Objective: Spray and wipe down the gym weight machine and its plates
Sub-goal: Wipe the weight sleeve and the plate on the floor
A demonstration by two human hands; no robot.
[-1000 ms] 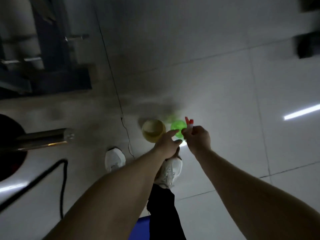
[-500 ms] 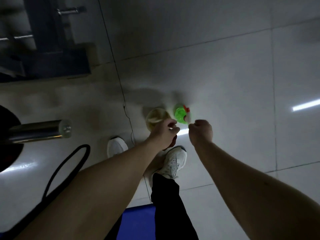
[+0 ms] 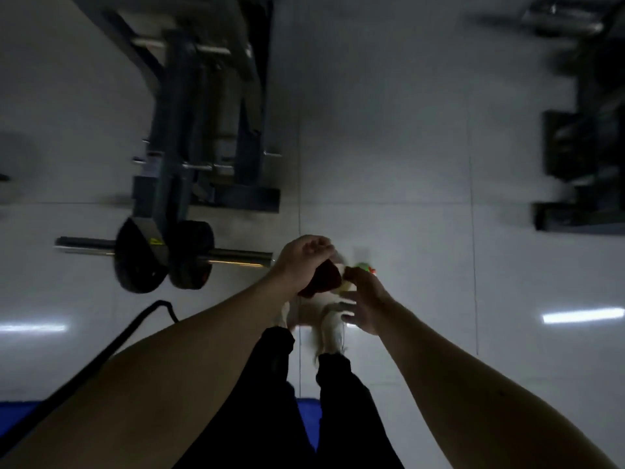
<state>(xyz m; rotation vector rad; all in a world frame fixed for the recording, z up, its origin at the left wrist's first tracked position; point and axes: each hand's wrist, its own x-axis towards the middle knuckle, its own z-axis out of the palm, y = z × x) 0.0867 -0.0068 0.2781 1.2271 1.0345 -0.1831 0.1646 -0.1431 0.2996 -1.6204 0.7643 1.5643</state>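
Both now lifted beside the bar (image 3: 236, 256); left hand (image 3: 302, 262) clenches the cloth (image 3: 323, 279); right hand (image 3: 367, 299) meets the spray bottle (image 3: 363, 265), hold too blurred to tell; spraying probably comes next.

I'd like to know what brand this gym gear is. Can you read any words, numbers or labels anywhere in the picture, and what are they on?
Yellow sticker on the weight machine, between the plates: too blurred to read.
Green spray bottle: no print can be made out.
Dark cloth gripped by the left hand: none visible.
Nothing else here carries readable text.
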